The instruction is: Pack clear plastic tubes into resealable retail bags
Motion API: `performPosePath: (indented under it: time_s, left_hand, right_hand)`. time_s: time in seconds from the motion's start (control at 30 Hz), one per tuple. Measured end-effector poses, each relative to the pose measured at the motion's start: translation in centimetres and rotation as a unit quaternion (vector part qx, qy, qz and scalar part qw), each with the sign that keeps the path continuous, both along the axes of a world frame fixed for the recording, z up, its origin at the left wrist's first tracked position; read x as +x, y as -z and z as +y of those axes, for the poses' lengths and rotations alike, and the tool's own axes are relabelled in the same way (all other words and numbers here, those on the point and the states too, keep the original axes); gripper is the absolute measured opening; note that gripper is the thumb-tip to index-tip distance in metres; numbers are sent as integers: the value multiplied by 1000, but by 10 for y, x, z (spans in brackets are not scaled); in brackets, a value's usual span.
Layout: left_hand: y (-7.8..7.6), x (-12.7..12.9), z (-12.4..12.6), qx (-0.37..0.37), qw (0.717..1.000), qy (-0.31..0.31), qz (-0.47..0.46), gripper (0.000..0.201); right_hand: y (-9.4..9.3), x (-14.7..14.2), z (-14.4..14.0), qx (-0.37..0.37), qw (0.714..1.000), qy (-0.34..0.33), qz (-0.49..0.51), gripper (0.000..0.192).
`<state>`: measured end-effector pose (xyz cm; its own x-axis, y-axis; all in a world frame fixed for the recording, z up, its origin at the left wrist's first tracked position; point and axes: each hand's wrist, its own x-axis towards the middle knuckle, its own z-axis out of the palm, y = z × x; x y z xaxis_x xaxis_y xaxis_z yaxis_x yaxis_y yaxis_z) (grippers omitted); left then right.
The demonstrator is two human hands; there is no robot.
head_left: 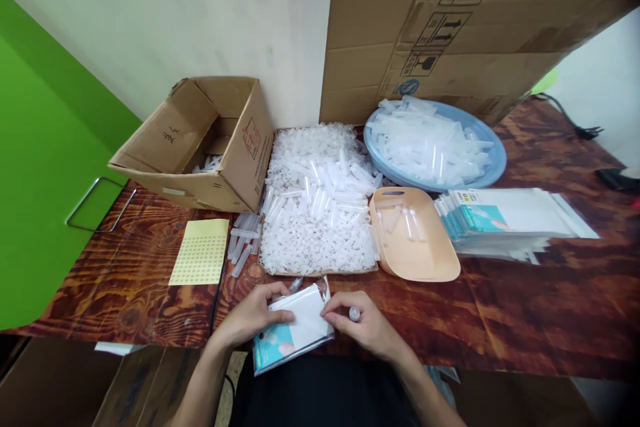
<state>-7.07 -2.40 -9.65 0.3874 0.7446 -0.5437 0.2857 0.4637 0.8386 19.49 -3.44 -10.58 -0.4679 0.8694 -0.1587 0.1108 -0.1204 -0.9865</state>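
At the table's front edge, my left hand (250, 315) grips a flat blue-and-white plastic packet (307, 317), thumb on its face and fingers behind. The packet lies tilted above my lap. My right hand (369, 328) is closed, with thumb and forefinger pinched at the packet's right edge, by a raised transparent flap (327, 288). A small clear plastic tube (355, 313) is tucked in the curled fingers of that hand, its round end showing. Another clear tube (296, 284) shows beyond my left fingertips; whether they hold it, I cannot tell.
Ahead is a shallow tray heaped with small clear plastic parts (315, 240). Around it stand a cardboard box (245, 167), a blue basin (493, 173) of tubes, a peach basket (420, 263) and stacked packets (520, 210). A yellow sticker sheet (200, 250) lies left, near loose tubes (243, 260).
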Motion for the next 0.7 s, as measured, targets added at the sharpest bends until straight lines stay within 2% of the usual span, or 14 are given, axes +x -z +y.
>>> performPosePath:
  time_s: [0.13,0.2,0.37,0.53,0.7]
  left_hand:
    - [5,3,0,-7,1000,-24,-7,37]
    - [6,1,1,-9,1000,-22,-19,38]
    - [7,0,5,-1,999,-2,-35,34]
    - [9,3,8,-14,998,17,-55,37]
    - [9,7,8,-22,997,30,-66,34]
  right_hand:
    - [4,6,-1,-80,990,86,76,25]
    - [6,11,-1,-106,986,94,88,27]
    - [2,16,1,-35,998,-32,-49,25]
    - [-11,17,7,27,986,-106,-123,20]
    - [-20,22,13,45,967,-178,-179,15]
